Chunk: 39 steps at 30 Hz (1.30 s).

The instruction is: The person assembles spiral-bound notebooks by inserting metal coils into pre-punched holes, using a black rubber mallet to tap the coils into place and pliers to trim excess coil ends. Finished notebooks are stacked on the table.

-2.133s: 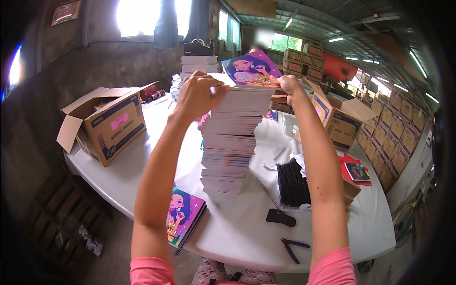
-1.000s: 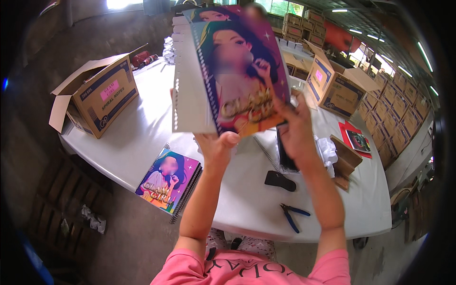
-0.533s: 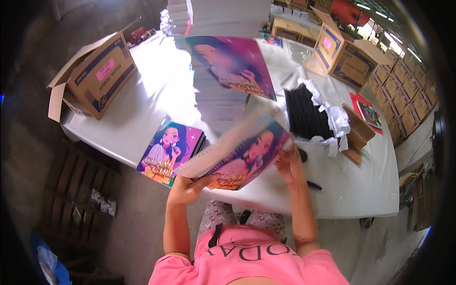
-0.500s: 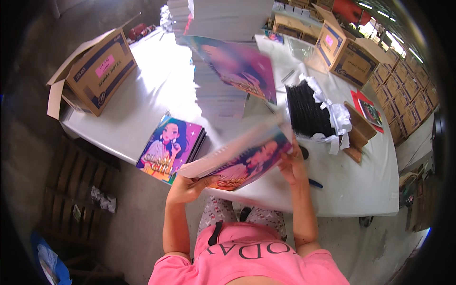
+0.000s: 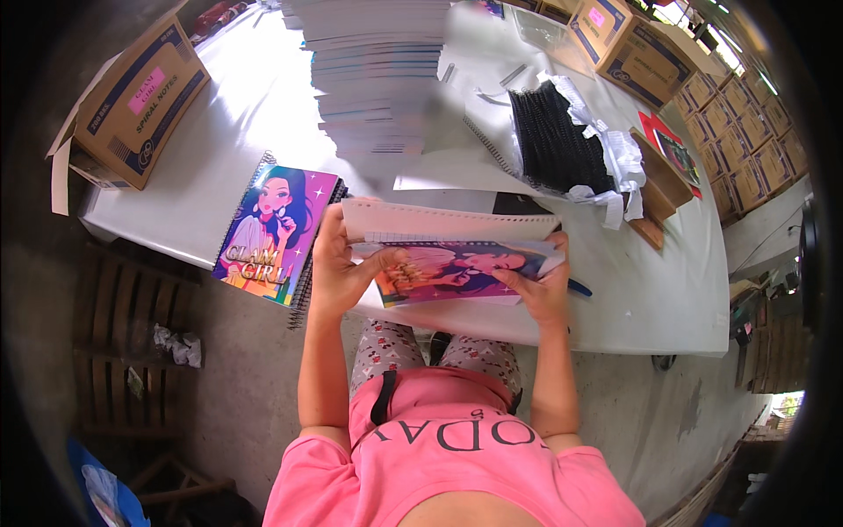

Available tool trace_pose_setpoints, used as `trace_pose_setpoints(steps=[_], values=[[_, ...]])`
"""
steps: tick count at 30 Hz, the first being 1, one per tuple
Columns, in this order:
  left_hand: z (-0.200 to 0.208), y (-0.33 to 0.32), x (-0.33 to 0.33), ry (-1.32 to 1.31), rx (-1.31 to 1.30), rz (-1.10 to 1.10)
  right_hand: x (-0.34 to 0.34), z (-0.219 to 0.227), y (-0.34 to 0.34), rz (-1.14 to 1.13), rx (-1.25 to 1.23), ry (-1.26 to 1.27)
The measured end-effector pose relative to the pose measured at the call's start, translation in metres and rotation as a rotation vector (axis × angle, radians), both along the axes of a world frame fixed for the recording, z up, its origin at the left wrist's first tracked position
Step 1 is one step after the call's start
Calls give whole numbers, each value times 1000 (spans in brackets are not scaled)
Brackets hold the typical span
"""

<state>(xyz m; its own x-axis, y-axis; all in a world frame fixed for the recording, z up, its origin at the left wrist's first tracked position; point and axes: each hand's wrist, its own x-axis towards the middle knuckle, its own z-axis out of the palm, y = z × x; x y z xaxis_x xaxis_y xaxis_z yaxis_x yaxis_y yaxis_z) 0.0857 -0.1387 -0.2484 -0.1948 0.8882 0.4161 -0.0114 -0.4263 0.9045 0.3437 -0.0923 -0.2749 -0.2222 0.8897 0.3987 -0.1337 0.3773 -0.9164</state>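
Sheets (image 5: 448, 215) and a loose picture cover (image 5: 465, 274) lie between our 2 hands, held just above the near edge of the white table (image 5: 650, 290). Our left hand (image 5: 338, 272) is closed on their left end, thumb over the cover. Our right hand (image 5: 546, 294) pinches the right end, its thumb also on top; most fingers of both are hidden behind. Small holes run along the far edge of the paper. Beside our left hand, a spiral notebook (image 5: 268, 237) bears the same picture. Beyond our right hand we see black coils (image 5: 562, 140) among white wrapping (image 5: 630, 176). Farther off stands a tall paper stack (image 5: 378, 79), between 2 brown boxes (image 5: 145, 101).
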Motion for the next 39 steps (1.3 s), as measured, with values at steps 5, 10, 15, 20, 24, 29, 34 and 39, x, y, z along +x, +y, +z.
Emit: trace_pose_setpoints(steps=[5, 10, 15, 20, 24, 29, 34, 39], values=[[-37, -13, 22, 43, 59, 145, 10, -7, -7, 66, -31, -196], [1, -13, 33, 28, 311, 359, -12, 19, -27, -47, -32, 79], [-24, -15, 30, 25, 197, 261, -9, 8, -30, -3, -210, -57], [-21, -23, 44, -58, 22, 342, -21, 12, -32, -37, -254, 24], [-18, -29, 44, 76, -32, 339, -10, 11, -32, 83, -351, -96], [-47, -32, 44, 211, -296, 424, -11, -13, -25, -10, -256, -316], [11, -23, 70, 770, 375, 852, -7, -9, -23, 130, -142, -397], [34, -10, 80, 1091, 261, 322, 30, 32, 19, 529, -5, -672]])
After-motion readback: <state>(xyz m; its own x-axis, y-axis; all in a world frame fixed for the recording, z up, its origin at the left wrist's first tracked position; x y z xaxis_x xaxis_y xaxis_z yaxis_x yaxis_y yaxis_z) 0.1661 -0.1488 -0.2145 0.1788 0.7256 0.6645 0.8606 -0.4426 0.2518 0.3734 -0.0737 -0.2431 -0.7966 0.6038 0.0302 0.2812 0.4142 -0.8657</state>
